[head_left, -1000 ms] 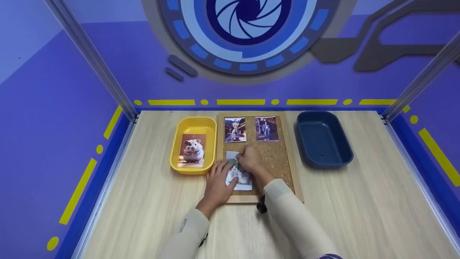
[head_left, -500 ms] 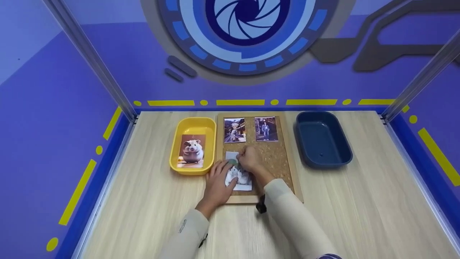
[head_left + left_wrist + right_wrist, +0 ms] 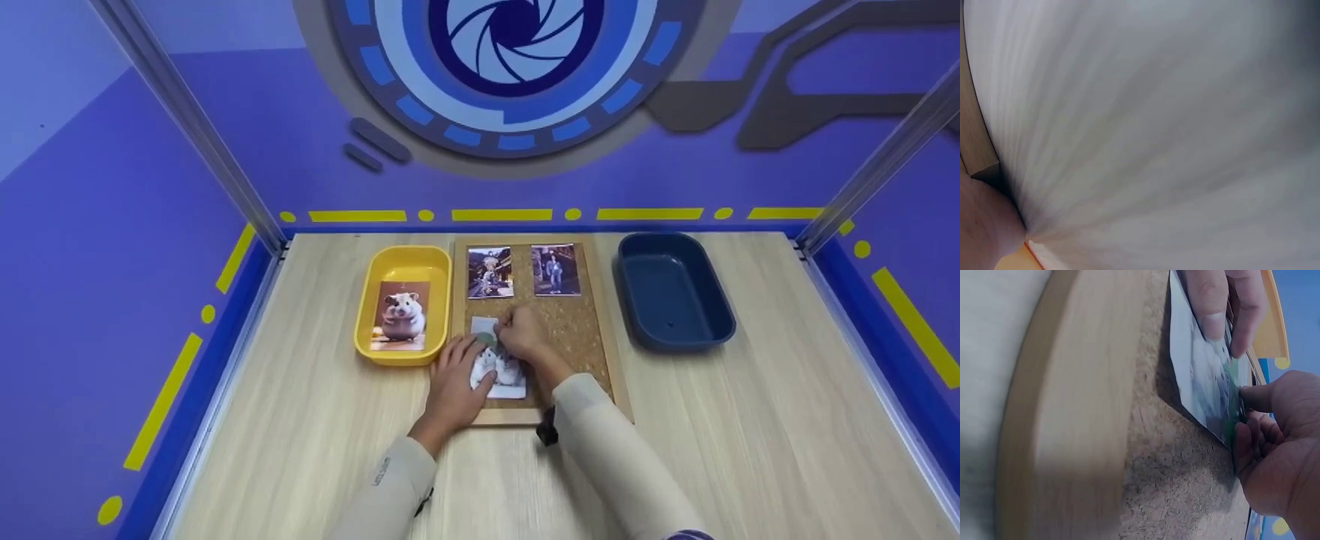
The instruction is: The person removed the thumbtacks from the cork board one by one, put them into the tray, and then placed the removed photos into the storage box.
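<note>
A photo (image 3: 511, 389) of pale, furry animals lies on the lower part of a wood-framed cork board (image 3: 574, 337). My left hand (image 3: 454, 382) rests over its left side, fingers extended, with the thumb on the print. At the photo's upper right edge, my right hand (image 3: 523, 334) has its fingers curled. The right wrist view shows the right thumb and fingers (image 3: 1243, 441) pinching at that edge; anything between the fingertips is hidden. The photo's near corner lifts off the cork there. Blurred pale fabric fills most of the left wrist view.
Two photos of people, a left one (image 3: 490, 271) and a right one (image 3: 556, 269), are on the board's upper part. A yellow tray (image 3: 363, 341) with a hamster photo (image 3: 403, 319) stands left. To the right stands a dark blue tray (image 3: 677, 292).
</note>
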`<state>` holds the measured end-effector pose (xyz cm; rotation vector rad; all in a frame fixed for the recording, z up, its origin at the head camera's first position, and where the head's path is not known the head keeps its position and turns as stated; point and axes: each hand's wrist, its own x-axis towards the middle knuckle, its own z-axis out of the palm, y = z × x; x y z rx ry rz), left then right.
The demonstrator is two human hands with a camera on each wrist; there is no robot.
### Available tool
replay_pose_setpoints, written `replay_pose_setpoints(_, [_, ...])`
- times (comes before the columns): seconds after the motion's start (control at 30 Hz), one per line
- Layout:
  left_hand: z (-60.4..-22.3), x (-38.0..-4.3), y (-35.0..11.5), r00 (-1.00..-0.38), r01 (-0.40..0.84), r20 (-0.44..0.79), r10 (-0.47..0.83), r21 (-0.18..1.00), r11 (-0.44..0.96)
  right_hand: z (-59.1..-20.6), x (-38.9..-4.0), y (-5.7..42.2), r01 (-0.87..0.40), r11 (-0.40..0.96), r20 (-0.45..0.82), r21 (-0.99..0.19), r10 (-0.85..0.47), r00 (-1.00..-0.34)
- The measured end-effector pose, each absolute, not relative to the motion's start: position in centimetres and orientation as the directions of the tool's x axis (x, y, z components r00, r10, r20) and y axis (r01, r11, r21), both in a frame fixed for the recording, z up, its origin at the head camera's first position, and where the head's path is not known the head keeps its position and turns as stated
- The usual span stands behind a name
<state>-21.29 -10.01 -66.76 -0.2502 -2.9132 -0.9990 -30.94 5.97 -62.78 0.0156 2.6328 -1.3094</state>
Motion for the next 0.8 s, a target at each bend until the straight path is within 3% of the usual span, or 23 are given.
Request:
replay_pose_setpoints(0.4, [-66.68, -21.27, -9.96, -0.987, 0.162, 0.093, 0.133, 0.608, 0.777, -62.97, -30.55, 6.38, 0.032, 0.553, -0.104, -0.833, -0.099, -0.99])
replay_pose_setpoints(0.8, [-66.78, -21.3, -10.02, -0.988, 0.155, 0.077, 0.136, 0.605, 0.781, -63.26, -30.38, 6.95, 0.034, 0.489, -0.112, -0.872, -0.131, -0.985])
